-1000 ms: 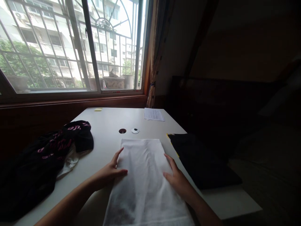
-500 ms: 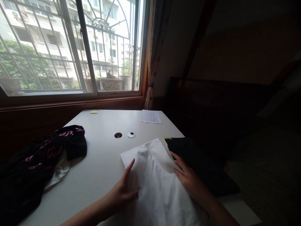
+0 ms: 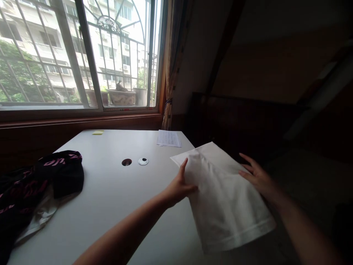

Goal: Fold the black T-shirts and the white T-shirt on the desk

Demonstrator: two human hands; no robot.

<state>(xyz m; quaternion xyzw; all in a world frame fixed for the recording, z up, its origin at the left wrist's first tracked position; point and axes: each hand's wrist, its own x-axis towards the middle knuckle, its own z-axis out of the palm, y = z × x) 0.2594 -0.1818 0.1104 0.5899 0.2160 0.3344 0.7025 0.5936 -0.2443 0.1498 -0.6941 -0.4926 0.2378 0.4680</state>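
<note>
A folded white garment with a stitched hem along its near edge hangs at the right side of the table, between my two hands. My left hand grips its left edge, thumb and forefinger showing on top and the other fingers hidden. At the opposite edge, my right hand holds the cloth with its fingers partly spread. The dark cloth that lay at the table's right is hidden behind the white garment.
On the left of the white table lies a heap of black clothing with pink lettering, white cloth beneath. Paper sheets, a yellow note, a cable hole and its round cover are farther back. A window stands behind.
Both hands have carried the white garment to the right, over where the dark cloth was visible. The view has turned slightly right, so the table appears farther left.
</note>
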